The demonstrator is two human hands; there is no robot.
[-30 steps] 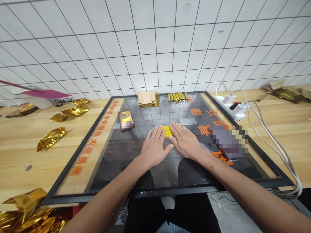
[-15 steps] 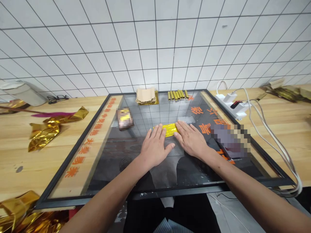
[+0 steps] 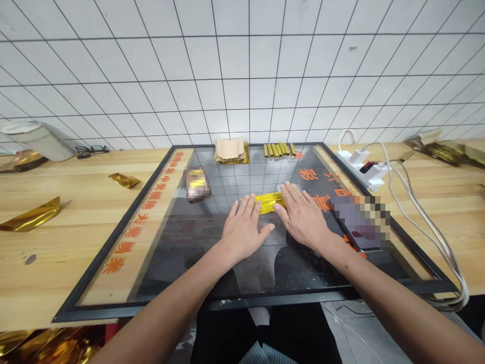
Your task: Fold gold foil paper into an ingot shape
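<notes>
My left hand and my right hand lie flat on a glass-topped board, fingers spread. A narrow strip of gold foil sits between them, with the fingertips of both hands resting on its ends. Farther back lie a stack of kraft paper on gold foil and a row of small gold rolled tubes. Left of my hands lies a pixelated packet. A pixelated object lies to the right of my right hand.
The black-framed board sits on a wooden table. Loose gold foil pieces lie at the left, and more foil at the back right. A white power strip with pale cables is at the right.
The view has tilted level and shifted. My hands remain on the gold strip, with the right hand slightly farther forward. The foil pieces on the left table look different and fewer.
</notes>
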